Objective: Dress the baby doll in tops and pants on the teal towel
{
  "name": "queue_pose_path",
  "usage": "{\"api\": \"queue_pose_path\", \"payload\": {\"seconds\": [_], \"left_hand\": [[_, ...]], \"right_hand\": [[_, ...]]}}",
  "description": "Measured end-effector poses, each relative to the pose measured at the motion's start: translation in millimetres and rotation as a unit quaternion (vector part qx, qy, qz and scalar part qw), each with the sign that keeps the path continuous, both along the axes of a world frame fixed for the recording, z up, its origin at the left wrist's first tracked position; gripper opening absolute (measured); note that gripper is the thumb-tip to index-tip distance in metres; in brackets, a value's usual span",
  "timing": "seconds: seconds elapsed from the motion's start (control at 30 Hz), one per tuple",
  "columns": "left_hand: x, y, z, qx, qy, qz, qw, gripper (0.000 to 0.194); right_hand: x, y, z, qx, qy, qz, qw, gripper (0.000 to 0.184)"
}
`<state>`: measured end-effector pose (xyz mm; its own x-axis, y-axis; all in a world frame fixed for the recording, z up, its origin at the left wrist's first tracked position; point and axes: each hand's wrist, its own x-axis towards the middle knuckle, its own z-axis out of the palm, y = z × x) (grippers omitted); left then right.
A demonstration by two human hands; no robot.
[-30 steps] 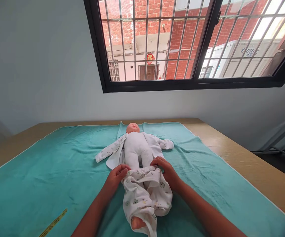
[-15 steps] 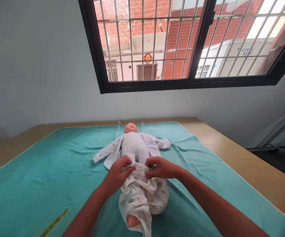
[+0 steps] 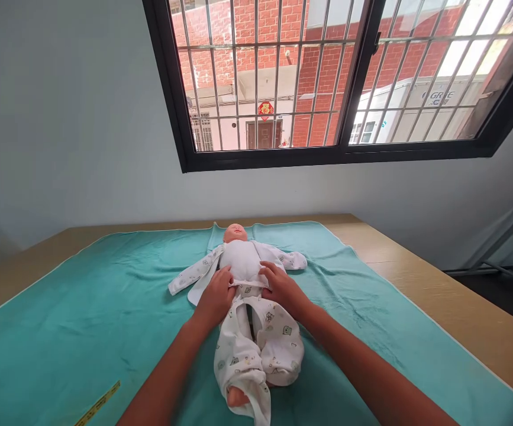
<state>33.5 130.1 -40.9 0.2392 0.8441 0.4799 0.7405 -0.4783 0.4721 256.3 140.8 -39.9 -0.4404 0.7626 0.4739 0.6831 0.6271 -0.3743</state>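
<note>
A baby doll [image 3: 242, 260] lies on its back, head away from me, with a white printed jacket [image 3: 194, 274] spread open under its arms. White printed baby pants [image 3: 278, 337] cover its legs, and a bare foot [image 3: 237, 396] shows at one leg end. My left hand [image 3: 216, 294] is closed on the waistband at the doll's hip on the left. On the other side, my right hand [image 3: 283, 290] grips the waistband too, its thumb tucked low and its fingers over the top edge. The waistband lies across the doll's lower belly.
A turquoise cloth [image 3: 105, 307] covers most of the wooden table [image 3: 393, 266]. Near the front left lies a yellow strip with dark markings [image 3: 99, 405]. Behind the table stand a wall and a barred window [image 3: 260, 157]. A metal frame [image 3: 500, 236] is at the far right.
Both hands have moved away from me, drawing the waistband up from the thighs to the doll's lower belly. The pant legs are stretched straighter, and a gap shows between them.
</note>
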Motion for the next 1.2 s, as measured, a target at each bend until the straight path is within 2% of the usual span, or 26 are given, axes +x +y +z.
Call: {"api": "queue_pose_path", "payload": {"seconds": [0.1, 0.23, 0.33, 0.43, 0.53, 0.63, 0.7, 0.77, 0.87, 0.93, 1.0, 1.1, 1.2], "left_hand": [[-5.1, 3.5, 4.6, -0.028, -0.001, 0.000, 1.000, 0.016], [-7.0, 15.5, 7.5, -0.030, -0.010, 0.055, 0.998, 0.016], [-6.4, 30.6, 5.9, -0.023, -0.057, 0.074, 0.995, 0.015], [-5.3, 43.5, 0.8, -0.023, -0.140, 0.056, 0.988, 0.010], [-5.7, 48.0, -10.3, -0.022, -0.187, 0.069, 0.980, 0.008], [-7.8, 46.8, -23.9, -0.017, -0.249, 0.095, 0.964, 0.009], [-8.8, 46.0, -30.0, -0.028, -0.281, 0.087, 0.955, 0.010], [-9.0, 46.3, -31.7, -0.057, -0.292, 0.070, 0.952, 0.008], [-9.9, 49.0, -26.7, -0.095, -0.295, 0.061, 0.949, 0.006], [-12.0, 52.9, -20.7, -0.100, -0.288, 0.067, 0.950, 0.013], [-15.2, 58.8, -14.4, -0.099, -0.268, 0.082, 0.955, 0.019], [-19.9, 71.9, -6.8, -0.098, -0.240, 0.112, 0.959, 0.021], [-21.8, 87.7, -2.7, -0.108, -0.242, 0.131, 0.956, 0.019]], "right_hand": [[0.0, 8.7, 3.4, -0.030, -0.004, 0.011, 0.999, 0.047], [-3.0, 24.6, 12.9, -0.031, -0.030, -0.030, 0.999, 0.031], [-7.2, 42.8, 15.0, -0.026, 0.004, -0.049, 0.998, 0.025], [-10.6, 61.7, 7.8, -0.056, 0.088, -0.092, 0.990, 0.021], [-10.7, 72.4, -8.5, -0.095, 0.141, -0.108, 0.979, 0.014], [-7.6, 72.0, -26.9, -0.121, 0.199, -0.077, 0.969, 0.013], [-5.0, 68.8, -35.2, -0.136, 0.270, -0.026, 0.953, 0.015], [-2.7, 66.7, -38.2, -0.164, 0.331, 0.036, 0.929, 0.021], [0.1, 69.8, -34.2, -0.215, 0.350, 0.086, 0.908, 0.036], [2.2, 76.1, -27.6, -0.227, 0.315, 0.072, 0.919, 0.044], [3.8, 84.2, -19.4, -0.207, 0.259, 0.037, 0.943, 0.043], [1.4, 97.3, -7.9, -0.160, 0.209, 0.010, 0.965, 0.031], [-8.8, 109.9, -5.1, -0.141, 0.241, -0.033, 0.960, 0.017]]}}
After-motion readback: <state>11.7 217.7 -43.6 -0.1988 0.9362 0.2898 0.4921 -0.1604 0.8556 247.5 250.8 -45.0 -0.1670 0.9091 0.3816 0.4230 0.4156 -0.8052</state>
